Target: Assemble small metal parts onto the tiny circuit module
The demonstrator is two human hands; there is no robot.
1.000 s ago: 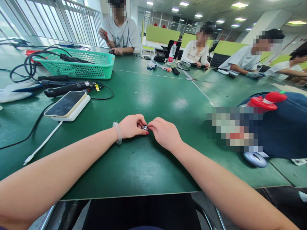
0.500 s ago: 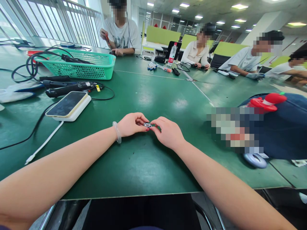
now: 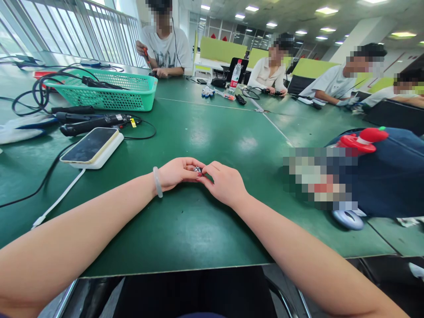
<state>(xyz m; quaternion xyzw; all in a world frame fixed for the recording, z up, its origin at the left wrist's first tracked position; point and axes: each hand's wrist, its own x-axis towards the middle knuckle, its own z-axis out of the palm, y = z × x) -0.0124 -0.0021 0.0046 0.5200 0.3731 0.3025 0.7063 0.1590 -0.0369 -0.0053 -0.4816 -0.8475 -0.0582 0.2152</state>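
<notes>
Silvery and dark, a tiny part (image 3: 198, 170) over the green counter (image 3: 198, 238) is pinched by the fingers (image 3: 190, 175) of the left hand (image 3: 173, 172), the right hand (image 3: 228, 184) meeting it, grip unclear, in apparent fine handling whose next move calls for steadiness.

I am sitting at a big green table (image 3: 192, 238). Daylight is coming through big windows (image 3: 20, 33) behind pale bars (image 3: 111, 37) on my left. Lime-green dividers (image 3: 221, 49) are standing across the room, a whitish pillar (image 3: 364, 31) is reaching up, and bright ceiling lights (image 3: 327, 10) are shining.
</notes>
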